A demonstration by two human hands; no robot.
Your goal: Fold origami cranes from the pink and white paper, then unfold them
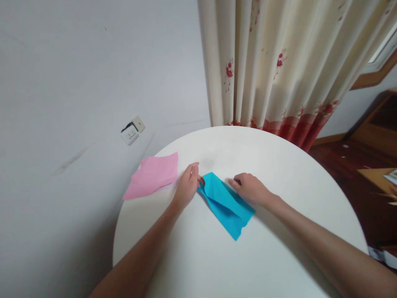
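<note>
A folded blue paper sheet [225, 203] lies on the round white table [279, 165]. My left hand [187, 185] pinches the sheet's left corner between thumb and fingers. The fingers of my right hand [249, 187] press down on the paper's far right edge. A pink paper sheet [152, 175] lies flat to the left, hanging slightly over the table's rim, a little apart from my left hand.
A cream curtain [279, 62] with red flower prints hangs behind the table. The grey wall on the left carries a white socket [132, 130]. Dark wooden floor and furniture [372, 136] show at the right.
</note>
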